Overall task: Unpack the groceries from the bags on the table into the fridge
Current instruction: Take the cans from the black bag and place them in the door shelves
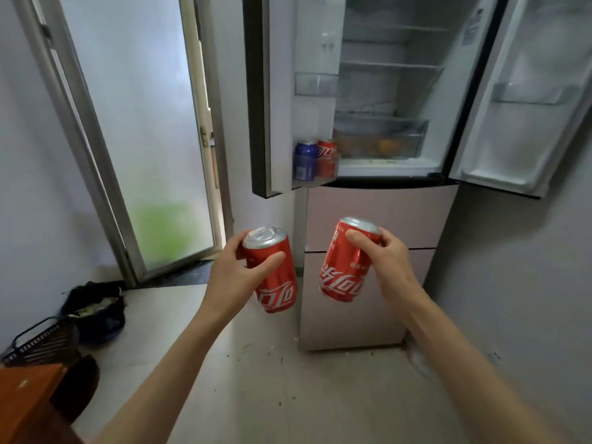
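My left hand (pixel 238 272) grips a red cola can (pixel 275 277) around its upper part. A second red cola can (pixel 344 267) is held in my right hand (pixel 389 261), tilted slightly. Both cans hang in front of the fridge's lower drawers. The fridge (pixel 390 91) stands with both upper doors open. The bottom shelf of the left door (pixel 282 91) carries a blue can (pixel 304 160) and a red can (pixel 326 157). Orange fruit (pixel 387 145) lies in the clear crisper drawer. The right door (pixel 525 91) has bare shelves.
A frosted glass door (pixel 141 123) stands ajar at the left. On the floor lie a black bag (pixel 96 310) and a black wire basket (pixel 41 342). A corner of an orange-brown table (pixel 22 398) shows at bottom left. A grey wall is on the right.
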{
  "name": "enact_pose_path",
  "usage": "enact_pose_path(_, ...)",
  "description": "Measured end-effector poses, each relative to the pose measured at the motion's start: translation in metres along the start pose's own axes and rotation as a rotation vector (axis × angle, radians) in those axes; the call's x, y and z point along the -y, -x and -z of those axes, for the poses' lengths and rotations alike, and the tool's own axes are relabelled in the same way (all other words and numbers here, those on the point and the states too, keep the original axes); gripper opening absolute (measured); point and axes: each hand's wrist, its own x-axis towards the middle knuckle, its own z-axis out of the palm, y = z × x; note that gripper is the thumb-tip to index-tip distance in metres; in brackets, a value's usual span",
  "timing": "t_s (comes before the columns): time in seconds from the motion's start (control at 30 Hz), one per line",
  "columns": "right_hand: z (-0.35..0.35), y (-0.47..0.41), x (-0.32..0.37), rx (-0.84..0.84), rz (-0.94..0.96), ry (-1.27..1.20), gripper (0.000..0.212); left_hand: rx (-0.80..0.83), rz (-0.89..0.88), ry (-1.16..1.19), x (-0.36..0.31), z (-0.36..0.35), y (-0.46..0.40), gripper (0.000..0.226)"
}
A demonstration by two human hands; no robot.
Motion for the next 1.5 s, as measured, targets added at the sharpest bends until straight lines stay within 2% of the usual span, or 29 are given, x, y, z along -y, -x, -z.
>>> enact_pose_path(0.13,0.022,-0.057,0.025,-0.040,0.081,-0.035,0.034,-0.018,-0.113,-0.022,-0.031,-0.041,-0.051,0.047)
enact_pose_path(0.27,0.032,-0.118,0.044,-0.060,0.141,-0.061,0.040,-0.023,-0.194,-0.061,-0.049,-0.072,-0.106,0.059)
enact_pose_path(0.43,0.033,-0.203,0.073,-0.086,0.275,-0.069,0.033,-0.070,-0.338,-0.106,-0.071,-0.104,-0.189,0.057)
enact_pose_path(0.57,0.029,-0.275,0.110,-0.070,0.364,-0.083,0.031,-0.125,-0.409,-0.063,-0.098,-0.116,-0.264,0.056)
enact_pose_path(0.77,0.025,-0.373,0.168,-0.040,0.504,-0.134,0.042,-0.186,-0.511,-0.004,-0.146,-0.127,-0.360,0.063)
enact_pose_path(0.93,0.013,-0.441,0.204,0.010,0.561,-0.157,0.039,-0.316,-0.568,-0.172,-0.178,-0.134,-0.414,0.061)
enact_pose_path(1.23,-0.012,-0.530,0.202,0.191,0.610,-0.010,0.029,-0.466,-0.383,-0.633,-0.187,-0.160,-0.461,0.058)
enact_pose_path(1.4,-0.012,-0.552,0.192,0.374,0.621,0.033,0.023,-0.458,-0.239,-0.676,-0.184,-0.177,-0.469,0.034)
enact_pose_path(1.5,-0.016,-0.561,0.183,0.413,0.618,0.066,0.035,-0.466,-0.164,-0.694,-0.181,-0.185,-0.471,0.030)
